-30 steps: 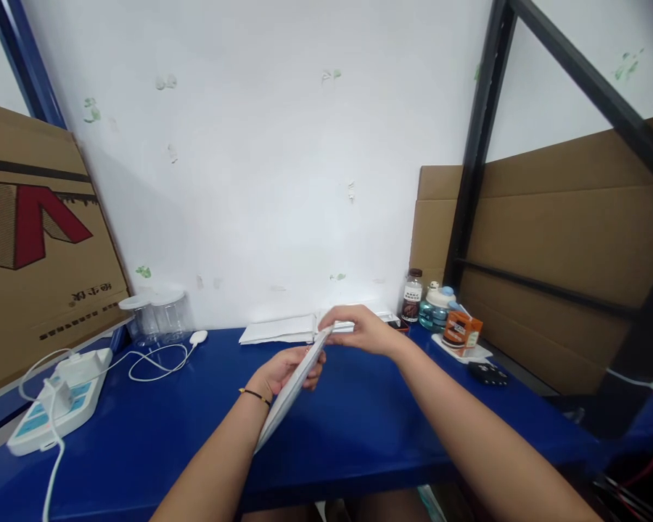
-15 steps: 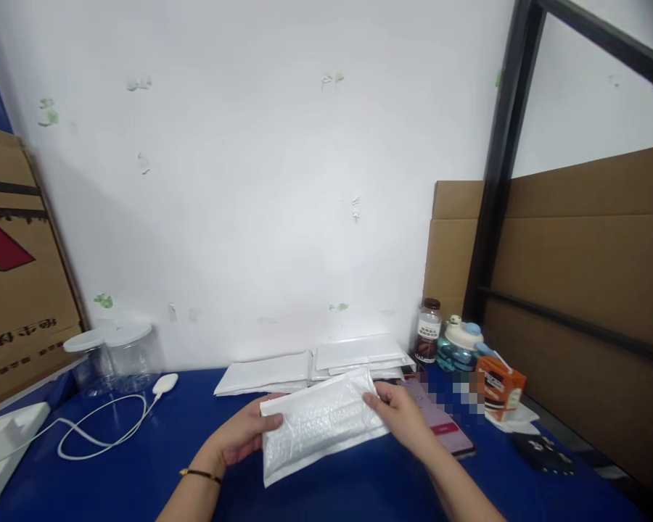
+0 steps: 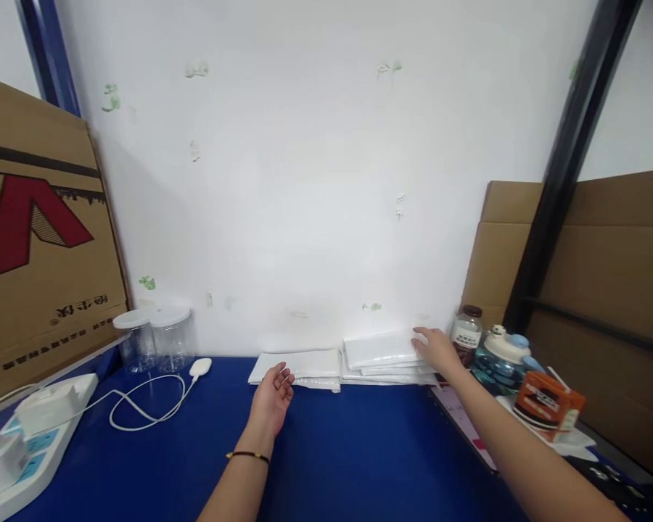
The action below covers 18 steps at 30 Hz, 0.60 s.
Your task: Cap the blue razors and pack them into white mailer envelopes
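Note:
White padded bubble mailers lie in two piles against the wall: a left pile (image 3: pixel 299 362) and a taller right pile (image 3: pixel 381 350). My left hand (image 3: pixel 275 395) is in front of the left pile, palm turned up, fingers loosely curled and apart with nothing in them. At the right end of the right pile, my right hand (image 3: pixel 432 349) reaches over the top mailer. Its thumb and fingers look apart, at or just touching the mailer's edge. Whether it presses on the mailer is hard to see.
To the right are a phone (image 3: pixel 462 424), a brown-capped jar (image 3: pixel 466 335), a blue water bottle (image 3: pixel 503 355) and an orange carton (image 3: pixel 547 406). At left stand clear lidded containers (image 3: pixel 171 341), a white charging cable (image 3: pixel 141 420), a power strip (image 3: pixel 59 435) and a cardboard box (image 3: pixel 43 254).
The mailer that both hands held is out of them; which pile it lies on is unclear. My right hand has moved to the right pile, and the view has shifted left.

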Available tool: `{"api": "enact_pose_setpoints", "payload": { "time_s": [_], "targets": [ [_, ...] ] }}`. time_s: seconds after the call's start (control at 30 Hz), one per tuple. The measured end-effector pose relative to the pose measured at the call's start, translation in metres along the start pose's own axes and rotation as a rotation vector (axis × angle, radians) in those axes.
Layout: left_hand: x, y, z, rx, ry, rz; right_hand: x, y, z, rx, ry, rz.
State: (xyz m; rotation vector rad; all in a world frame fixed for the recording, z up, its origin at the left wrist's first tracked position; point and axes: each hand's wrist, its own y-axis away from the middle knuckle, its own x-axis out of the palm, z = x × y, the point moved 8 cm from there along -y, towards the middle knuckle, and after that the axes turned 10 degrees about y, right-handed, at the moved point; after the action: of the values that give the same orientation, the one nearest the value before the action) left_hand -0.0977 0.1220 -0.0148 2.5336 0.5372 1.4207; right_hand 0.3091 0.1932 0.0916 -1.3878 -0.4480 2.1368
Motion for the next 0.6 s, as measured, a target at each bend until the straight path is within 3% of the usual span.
{"api": "enact_pose_setpoints", "payload": {
  "time_s": [0.1,0.2,0.3,0.37,0.43,0.53,0.6],
  "targets": [
    [-0.008,-0.004,0.007,-0.049,0.068,-0.052,0.004,0.027,0.063,-0.207,0.082,-0.06],
    [-0.008,-0.001,0.015,-0.097,0.101,-0.049,0.045,0.083,0.159,-0.668,0.026,0.173],
    [-0.01,0.003,0.024,-0.166,0.114,-0.062,0.08,0.121,0.219,-0.818,-0.002,0.272],
    [-0.012,0.006,0.031,-0.216,0.105,-0.074,0.092,0.126,0.237,-0.783,-0.019,0.284],
    [-0.012,0.009,0.038,-0.256,0.088,-0.076,0.089,0.12,0.243,-0.726,-0.025,0.265],
    [-0.003,0.017,0.049,-0.298,0.066,-0.025,0.06,0.11,0.234,-0.616,-0.147,0.245],
    [0.008,0.026,0.055,-0.323,0.07,0.052,0.038,0.11,0.217,-0.492,-0.416,0.324]
  ]
}}
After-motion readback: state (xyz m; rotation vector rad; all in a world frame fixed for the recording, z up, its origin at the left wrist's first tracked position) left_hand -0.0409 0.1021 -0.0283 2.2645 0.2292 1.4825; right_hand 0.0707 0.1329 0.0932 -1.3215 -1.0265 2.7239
